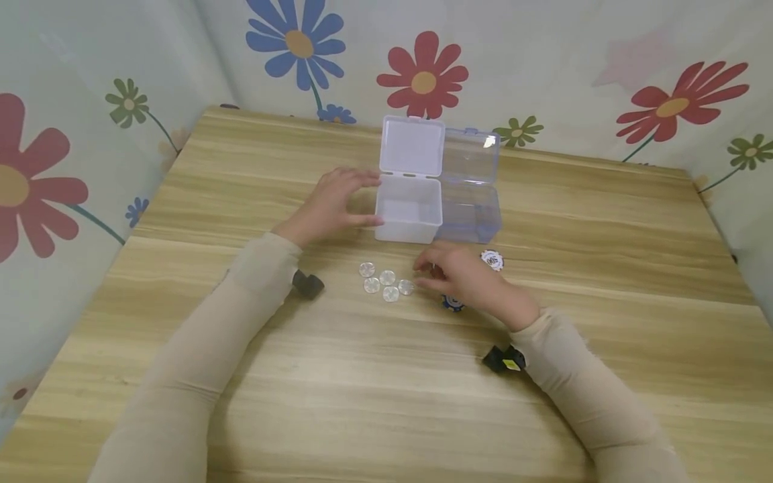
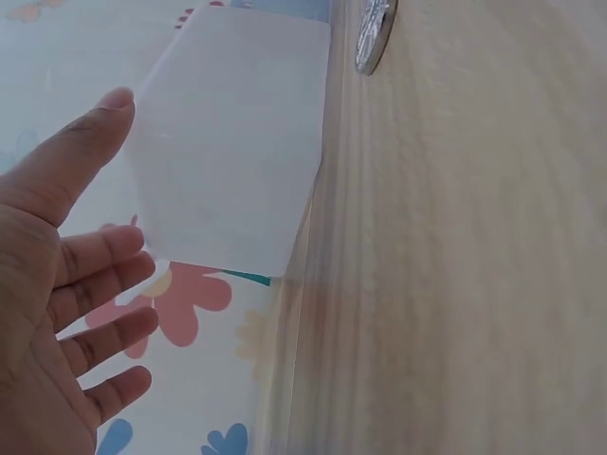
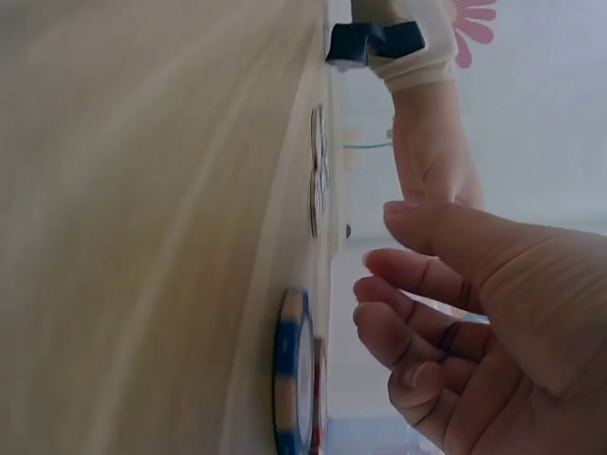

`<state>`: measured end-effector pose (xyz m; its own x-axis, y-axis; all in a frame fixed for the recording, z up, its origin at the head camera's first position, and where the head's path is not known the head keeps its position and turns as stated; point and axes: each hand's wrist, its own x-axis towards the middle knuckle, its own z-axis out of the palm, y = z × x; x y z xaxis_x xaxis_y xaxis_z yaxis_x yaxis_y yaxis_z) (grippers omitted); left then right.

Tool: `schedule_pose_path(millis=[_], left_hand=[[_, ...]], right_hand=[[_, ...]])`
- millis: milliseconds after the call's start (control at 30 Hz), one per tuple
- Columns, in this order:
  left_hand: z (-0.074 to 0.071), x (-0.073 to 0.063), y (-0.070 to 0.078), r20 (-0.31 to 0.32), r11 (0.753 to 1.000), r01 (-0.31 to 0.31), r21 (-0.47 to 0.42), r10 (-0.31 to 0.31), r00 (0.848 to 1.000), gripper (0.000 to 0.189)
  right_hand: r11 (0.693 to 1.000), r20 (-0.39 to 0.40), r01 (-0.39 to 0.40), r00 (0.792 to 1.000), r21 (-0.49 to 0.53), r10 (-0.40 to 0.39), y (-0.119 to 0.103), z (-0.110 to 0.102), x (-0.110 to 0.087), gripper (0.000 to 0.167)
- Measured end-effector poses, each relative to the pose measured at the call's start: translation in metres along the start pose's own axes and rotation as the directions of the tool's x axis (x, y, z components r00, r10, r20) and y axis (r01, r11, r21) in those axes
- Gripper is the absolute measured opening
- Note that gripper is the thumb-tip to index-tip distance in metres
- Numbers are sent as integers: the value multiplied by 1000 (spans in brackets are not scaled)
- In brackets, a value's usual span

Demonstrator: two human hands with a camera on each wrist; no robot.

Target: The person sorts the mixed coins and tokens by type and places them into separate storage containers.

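Note:
My left hand is at the left side of a white plastic box with its lid raised. Its thumb and fingers are spread at the box's edge, and the left wrist view shows them nearly straight beside the white wall. Over the table, just right of several silver coins, hovers my right hand. Its fingers are loosely bent, with a gap between thumb and fingertips and nothing held in the right wrist view. A blue-edged poker chip lies below this hand, partly covered in the head view.
Against the white box's right side stands a clear bluish box, its lid also up. A white poker chip with a printed number lies in front of it. The wooden table backs onto a flower-patterned wall.

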<state>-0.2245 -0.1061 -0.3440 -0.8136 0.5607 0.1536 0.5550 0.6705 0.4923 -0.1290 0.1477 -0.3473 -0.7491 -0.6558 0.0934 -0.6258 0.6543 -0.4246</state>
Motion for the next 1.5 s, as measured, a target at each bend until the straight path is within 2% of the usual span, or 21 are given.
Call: schedule_pose_path(millis=[167, 433, 733, 967, 1300, 1500], left_hand=[[3, 0, 0, -1, 1000, -24, 3, 24, 1000, 70], [3, 0, -1, 5, 1000, -17, 3, 17, 1000, 71], [1, -2, -3, 8, 999, -5, -43, 6, 1000, 70], [1, -3, -4, 7, 999, -8, -45, 8, 1000, 70], [1, -4, -6, -7, 998, -25, -49, 25, 1000, 69], [2, -3, -5, 0, 999, -30, -44, 30, 1000, 70]], right_hand=[[1000, 21, -8, 1000, 2, 8, -5, 8, -1, 20], [1000, 36, -28, 999, 7, 27, -7, 21, -1, 21], [1000, 30, -24, 999, -14, 24, -11, 24, 3, 17], [997, 75, -71, 994, -44, 74, -15, 23, 5, 19], [995, 97, -58, 993, -80, 66, -17, 25, 6, 20], [995, 93, -83, 992, -60, 88, -16, 26, 5, 21]])
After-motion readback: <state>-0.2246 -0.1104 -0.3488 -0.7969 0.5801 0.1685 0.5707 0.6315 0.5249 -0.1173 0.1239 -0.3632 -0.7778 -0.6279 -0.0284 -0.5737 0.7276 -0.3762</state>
